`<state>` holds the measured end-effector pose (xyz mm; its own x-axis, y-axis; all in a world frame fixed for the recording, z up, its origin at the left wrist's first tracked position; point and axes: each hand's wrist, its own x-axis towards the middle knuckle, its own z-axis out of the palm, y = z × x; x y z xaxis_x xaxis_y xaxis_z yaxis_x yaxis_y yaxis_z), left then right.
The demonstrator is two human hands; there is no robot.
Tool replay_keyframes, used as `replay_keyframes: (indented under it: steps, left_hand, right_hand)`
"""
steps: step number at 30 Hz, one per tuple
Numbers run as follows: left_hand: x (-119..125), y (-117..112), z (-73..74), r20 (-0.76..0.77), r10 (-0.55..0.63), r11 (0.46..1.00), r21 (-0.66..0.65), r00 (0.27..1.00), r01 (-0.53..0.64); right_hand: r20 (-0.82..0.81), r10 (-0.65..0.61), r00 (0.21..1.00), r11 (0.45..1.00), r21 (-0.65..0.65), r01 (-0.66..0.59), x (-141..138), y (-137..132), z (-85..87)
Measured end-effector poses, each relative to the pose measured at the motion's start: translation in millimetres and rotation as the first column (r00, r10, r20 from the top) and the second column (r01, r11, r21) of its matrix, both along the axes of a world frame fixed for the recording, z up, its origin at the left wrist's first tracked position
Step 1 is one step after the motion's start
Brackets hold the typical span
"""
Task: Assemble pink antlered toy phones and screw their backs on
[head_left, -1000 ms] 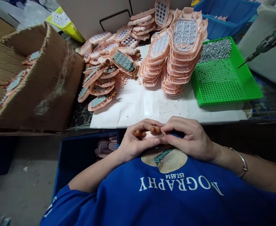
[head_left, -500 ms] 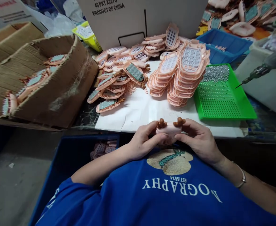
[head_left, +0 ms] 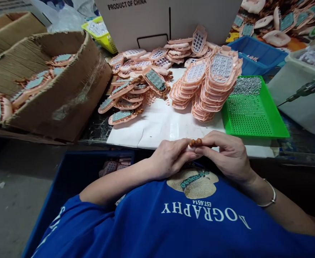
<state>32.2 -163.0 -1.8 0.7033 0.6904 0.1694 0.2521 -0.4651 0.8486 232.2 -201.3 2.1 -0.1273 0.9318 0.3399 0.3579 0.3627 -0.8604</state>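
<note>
Both my hands are closed round one small pink plastic toy part (head_left: 193,147) with brown knobs showing on top. My left hand (head_left: 170,157) grips its left side and my right hand (head_left: 227,154) covers its right side, close to my chest at the near edge of the white sheet (head_left: 157,129). Most of the part is hidden by my fingers. Behind it stand stacks of pink keypad shells (head_left: 211,86) and a loose heap of similar shells with green boards (head_left: 136,89).
A green perforated tray (head_left: 254,111) with several screws lies at the right. An electric screwdriver (head_left: 305,89) hangs over a grey bin further right. A torn cardboard box (head_left: 47,86) of parts sits left, a blue crate (head_left: 74,179) below, a blue bin (head_left: 257,53) behind.
My hands first lifted the part and turned it so its brown knobs stood up, then closed over it again and lowered it. The view tilted up slightly.
</note>
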Motion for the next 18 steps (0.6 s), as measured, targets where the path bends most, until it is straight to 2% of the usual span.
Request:
replay_keyframes:
  steps: [2,3,4,6,7,8,9,10,12,15,18]
  left_hand:
    - [1.5,4.4,-0.4,0.068,0.039,0.987,-0.16,0.997,-0.027]
    - [2.4,7.4,-1.1,0.136,0.085,0.959,-0.28,0.987,-0.044]
    - [3.2,10.6,-2.0,0.215,0.156,0.908,-0.415,0.964,-0.054]
    - [4.9,17.0,-4.1,0.341,0.348,0.755,-0.655,0.873,-0.045]
    - [5.9,19.5,-5.0,0.373,0.436,0.682,-0.73,0.819,-0.031]
    - [6.9,21.4,-5.7,0.389,0.504,0.633,-0.774,0.771,-0.023]
    - [8.1,22.3,-6.2,0.401,0.551,0.609,-0.792,0.732,-0.025]
    - [9.4,22.3,-6.6,0.416,0.58,0.609,-0.793,0.701,-0.033]
    - [11.9,20.0,-7.3,0.459,0.602,0.642,-0.765,0.654,-0.054]
    - [15.3,14.6,-8.2,0.498,0.614,0.677,-0.731,0.612,-0.084]
    - [18.2,12.4,-6.3,0.515,0.585,0.662,-0.75,0.627,-0.001]
  right_hand:
    - [-0.039,-0.019,0.999,0.999,-0.029,0.017,2.7,0.1,-1.2]
    - [-0.088,-0.039,0.995,0.999,-0.04,0.036,4.1,-0.1,-1.7]
    - [-0.147,-0.071,0.987,0.997,-0.05,0.065,5.5,-0.4,-2.2]
    - [-0.225,-0.12,0.967,0.99,-0.094,0.101,7.1,-1.0,-3.8]
    - [-0.221,-0.121,0.968,0.988,-0.123,0.096,7.2,-1.1,-5.2]
    - [-0.188,-0.108,0.976,0.985,-0.152,0.08,6.5,-1.0,-7.0]
    - [-0.14,-0.086,0.986,0.982,-0.178,0.061,5.1,-0.7,-9.4]
    - [-0.096,-0.066,0.993,0.98,-0.192,0.047,2.9,-0.2,-12.0]
    - [-0.058,-0.058,0.997,0.981,-0.186,0.047,-3.3,1.1,-17.3]
    - [-0.116,-0.079,0.99,0.98,-0.19,0.056,-13.3,2.3,-22.0]
    - [-0.21,-0.024,0.978,0.971,-0.236,-0.027,-14.3,2.6,-19.6]
